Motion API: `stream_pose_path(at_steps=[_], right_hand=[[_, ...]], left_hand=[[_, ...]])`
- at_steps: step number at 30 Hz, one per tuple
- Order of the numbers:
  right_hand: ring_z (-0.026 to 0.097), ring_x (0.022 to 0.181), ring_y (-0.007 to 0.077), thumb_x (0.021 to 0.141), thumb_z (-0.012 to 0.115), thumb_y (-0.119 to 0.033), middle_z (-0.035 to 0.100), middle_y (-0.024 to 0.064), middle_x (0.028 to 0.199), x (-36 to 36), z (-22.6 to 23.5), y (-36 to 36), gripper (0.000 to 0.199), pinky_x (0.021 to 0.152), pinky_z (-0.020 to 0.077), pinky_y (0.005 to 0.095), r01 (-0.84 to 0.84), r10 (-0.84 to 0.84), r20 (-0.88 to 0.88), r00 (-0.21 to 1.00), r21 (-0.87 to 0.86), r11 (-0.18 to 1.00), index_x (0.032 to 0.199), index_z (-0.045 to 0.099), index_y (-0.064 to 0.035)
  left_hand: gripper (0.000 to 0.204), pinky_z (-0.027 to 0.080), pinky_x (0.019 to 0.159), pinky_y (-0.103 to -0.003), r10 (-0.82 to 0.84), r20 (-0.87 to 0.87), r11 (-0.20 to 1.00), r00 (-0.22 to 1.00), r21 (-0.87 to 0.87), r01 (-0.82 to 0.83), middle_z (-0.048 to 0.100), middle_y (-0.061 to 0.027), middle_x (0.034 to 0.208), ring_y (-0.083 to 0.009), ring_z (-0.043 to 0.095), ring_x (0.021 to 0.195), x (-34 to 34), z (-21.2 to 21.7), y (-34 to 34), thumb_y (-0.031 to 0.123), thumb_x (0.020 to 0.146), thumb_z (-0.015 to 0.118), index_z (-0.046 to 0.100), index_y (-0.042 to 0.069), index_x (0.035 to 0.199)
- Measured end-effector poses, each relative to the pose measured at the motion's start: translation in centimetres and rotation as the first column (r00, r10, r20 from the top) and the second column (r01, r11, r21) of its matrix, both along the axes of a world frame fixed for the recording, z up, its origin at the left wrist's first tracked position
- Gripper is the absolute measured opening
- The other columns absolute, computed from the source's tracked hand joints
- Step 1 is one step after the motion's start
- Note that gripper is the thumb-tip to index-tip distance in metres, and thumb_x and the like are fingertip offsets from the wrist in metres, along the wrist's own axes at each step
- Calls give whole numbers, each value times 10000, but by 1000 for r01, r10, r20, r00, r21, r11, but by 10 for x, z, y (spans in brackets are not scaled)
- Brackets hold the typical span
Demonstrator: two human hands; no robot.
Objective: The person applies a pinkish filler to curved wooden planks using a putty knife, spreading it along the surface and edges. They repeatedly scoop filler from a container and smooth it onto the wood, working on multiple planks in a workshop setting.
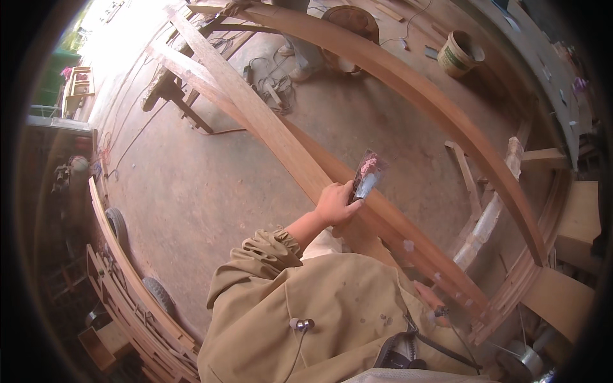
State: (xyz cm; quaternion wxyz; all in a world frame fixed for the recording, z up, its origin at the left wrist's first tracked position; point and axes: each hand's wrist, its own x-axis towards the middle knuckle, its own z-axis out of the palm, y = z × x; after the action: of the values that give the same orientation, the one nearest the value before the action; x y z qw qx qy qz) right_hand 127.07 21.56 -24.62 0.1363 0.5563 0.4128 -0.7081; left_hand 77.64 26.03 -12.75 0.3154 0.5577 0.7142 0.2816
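My left hand is closed around a putty knife, held above the long wooden beams. Pink filler is heaped on the tool's far end, and its pale metal face catches the light. Beneath the hand runs a flat wooden board, which crosses a darker curved beam. Pale filler spots dot that beam towards its near right end. A skin-toned shape beside my jacket may be my right hand, but its fingers cannot be made out.
Another large curved beam arches across the far right. A bucket stands beyond it. Cables and a tool lie on the floor near a person's leg. A wooden support bears the far ends. Stacked strips and tyres lie left.
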Motion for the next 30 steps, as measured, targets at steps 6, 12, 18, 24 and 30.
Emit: stream_pose_path(at_steps=[6, 12, 18, 24, 30], right_hand=[[493, 1133, 256, 929, 377, -367, 525, 154, 1227, 1, 13, -3, 465, 958, 353, 332, -148, 121, 123, 985, 241, 959, 1180, 533, -8], [559, 1001, 297, 905, 441, -276, 585, 176, 1070, -94, 102, -6, 367, 888, 406, 339, -137, 55, 146, 988, 642, 755, 1119, 541, 5], [576, 954, 275, 857, 533, -258, 603, 143, 996, -161, 122, 22, 331, 841, 436, 341, -24, 35, -1, 999, 703, 711, 1100, 557, -33], [483, 1093, 305, 705, 673, -415, 500, 157, 1189, -216, 121, 23, 725, 941, 368, 415, -350, 339, 212, 917, 835, 425, 1280, 411, -61], [387, 1179, 334, 652, 704, -434, 350, 178, 1297, -245, 104, 16, 956, 986, 306, 448, -417, 424, 232, 876, 805, 422, 1380, 205, -67]], left_hand=[[352, 426, 609, -426, 52, -25, 998, 998, 47, -51, 552, -146, 652, -349, 539, 656, 1, -11, -5, 372, 717, 581, 516, 42, 819], [349, 429, 620, -432, 47, -20, 998, 999, 31, -47, 564, -154, 664, -353, 547, 677, 0, -10, -1, 365, 717, 584, 517, 41, 830], [203, 426, 646, -278, 247, 744, 967, 621, -150, -205, 555, -42, 744, -140, 521, 699, 16, -3, -3, 194, 830, 540, 515, 26, 941], [183, 423, 716, -299, 260, 809, 966, 527, -222, -135, 543, -62, 792, -180, 551, 756, 32, 18, -17, 203, 880, 467, 482, 36, 954], [232, 483, 630, -303, 458, 822, 886, 340, -387, -256, 542, -64, 806, -178, 581, 690, 40, 57, -50, 242, 896, 490, 458, 48, 1020]])
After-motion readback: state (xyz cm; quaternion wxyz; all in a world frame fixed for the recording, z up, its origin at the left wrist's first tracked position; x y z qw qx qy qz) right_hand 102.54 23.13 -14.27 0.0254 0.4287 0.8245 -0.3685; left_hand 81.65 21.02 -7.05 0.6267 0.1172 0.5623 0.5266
